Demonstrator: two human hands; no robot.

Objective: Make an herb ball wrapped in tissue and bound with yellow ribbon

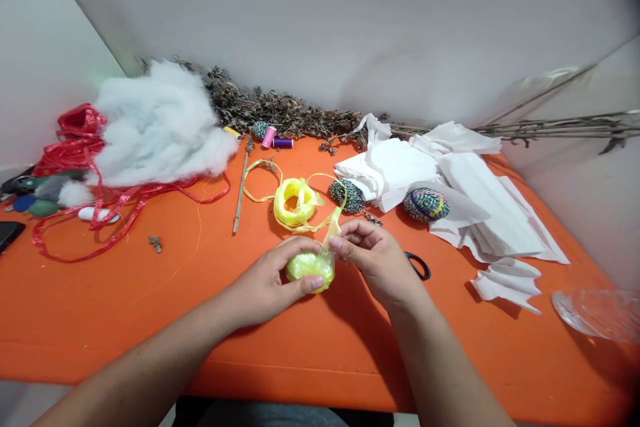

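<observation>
My left hand (pixel 280 273) is wrapped round a ball wound in yellow plastic ribbon (pixel 311 271), its thumb across the near side. At the ball's right side, my right hand (pixel 367 257) pinches a flat strip of yellow ribbon (pixel 330 233) between thumb and fingers. That strip runs up from the ball and joins a loose loop. Just beyond my hands lies a roll of the same yellow ribbon (pixel 294 205), with strands trailing from it. What is inside the wrapped ball is hidden.
Two patterned yarn balls (pixel 427 205) lie near white papers (pixel 490 207) on the right. Black scissors (pixel 418 267) are partly behind my right hand. White stuffing (pixel 160 127) and red ribbon (pixel 83 140) sit left. A twig (pixel 243 187), thread spools (pixel 283 143) and dried plants (pixel 280 110) lie further back.
</observation>
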